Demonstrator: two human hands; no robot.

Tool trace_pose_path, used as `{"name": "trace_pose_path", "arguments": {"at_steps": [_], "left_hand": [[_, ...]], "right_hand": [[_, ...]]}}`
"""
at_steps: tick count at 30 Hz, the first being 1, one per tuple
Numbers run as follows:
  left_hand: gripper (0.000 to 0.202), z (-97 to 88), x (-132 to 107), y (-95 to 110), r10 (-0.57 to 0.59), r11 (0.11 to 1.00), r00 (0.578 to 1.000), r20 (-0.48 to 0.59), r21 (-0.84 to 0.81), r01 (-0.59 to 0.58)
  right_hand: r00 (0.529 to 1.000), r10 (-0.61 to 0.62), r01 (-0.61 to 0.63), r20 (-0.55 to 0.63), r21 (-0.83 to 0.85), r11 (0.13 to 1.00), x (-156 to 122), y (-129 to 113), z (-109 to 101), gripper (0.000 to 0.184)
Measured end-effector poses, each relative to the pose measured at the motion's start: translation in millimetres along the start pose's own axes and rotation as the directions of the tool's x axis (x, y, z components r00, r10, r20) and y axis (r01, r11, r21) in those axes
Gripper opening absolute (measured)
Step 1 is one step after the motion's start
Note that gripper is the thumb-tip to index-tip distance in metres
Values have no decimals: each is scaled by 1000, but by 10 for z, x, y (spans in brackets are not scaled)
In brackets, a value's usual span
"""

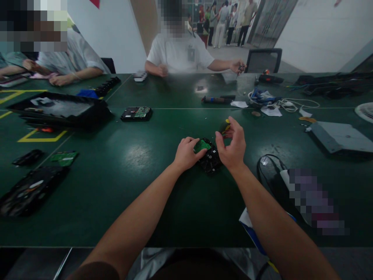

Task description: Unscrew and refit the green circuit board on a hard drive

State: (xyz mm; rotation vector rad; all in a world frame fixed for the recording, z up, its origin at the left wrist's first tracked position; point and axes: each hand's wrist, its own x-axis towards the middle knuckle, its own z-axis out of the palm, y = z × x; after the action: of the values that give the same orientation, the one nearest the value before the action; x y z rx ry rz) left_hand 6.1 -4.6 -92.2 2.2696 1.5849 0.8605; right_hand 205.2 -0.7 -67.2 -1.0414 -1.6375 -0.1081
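Note:
A hard drive (pixel 212 162) with a black metal body lies on the green table in front of me. My left hand (pixel 188 153) is closed at its left side, thumb and fingers gripping a green circuit board (pixel 202 145) at the drive's upper left. Whether the board is still attached to the drive I cannot tell. Just right of the drive, my right hand (pixel 233 146) is curled around a black-and-yellow screwdriver (pixel 225 126). Only part of its handle shows; the tip is hidden or too dark to see.
Another drive (pixel 136 113) lies ahead to the left, near a black tray (pixel 64 107). At left are a loose green board (pixel 64 157) and a black part (pixel 33 190). Cables (pixel 264 97), a grey metal box (pixel 340 138) and a strapped pouch (pixel 314 198) lie right. A person (pixel 180 50) sits opposite.

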Motion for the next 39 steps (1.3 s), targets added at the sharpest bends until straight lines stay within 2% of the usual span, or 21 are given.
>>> {"name": "trace_pose_path", "arguments": {"at_steps": [5,18,23,36,39], "left_hand": [[59,1,3,5,3,1000,1000,-8,6,-3],[59,5,5,0,-8,1000,1000,3,7,8],[57,-11,4,11,-14,1000,1000,16,6,13],[57,-2,6,5,-14,1000,1000,3,-4,14],[60,-2,8,4,-7,1000,1000,10,-3,7]], "right_hand": [[998,38,-40,45,42,998,-7,-10,-9,62],[998,55,-56,20,21,998,-8,-7,-4,63],[1000,20,-20,11,-25,999,3,-7,-12,63],[999,30,-31,37,13,999,-5,-19,-6,64],[999,41,-41,12,12,999,-6,-7,-1,64]]}}
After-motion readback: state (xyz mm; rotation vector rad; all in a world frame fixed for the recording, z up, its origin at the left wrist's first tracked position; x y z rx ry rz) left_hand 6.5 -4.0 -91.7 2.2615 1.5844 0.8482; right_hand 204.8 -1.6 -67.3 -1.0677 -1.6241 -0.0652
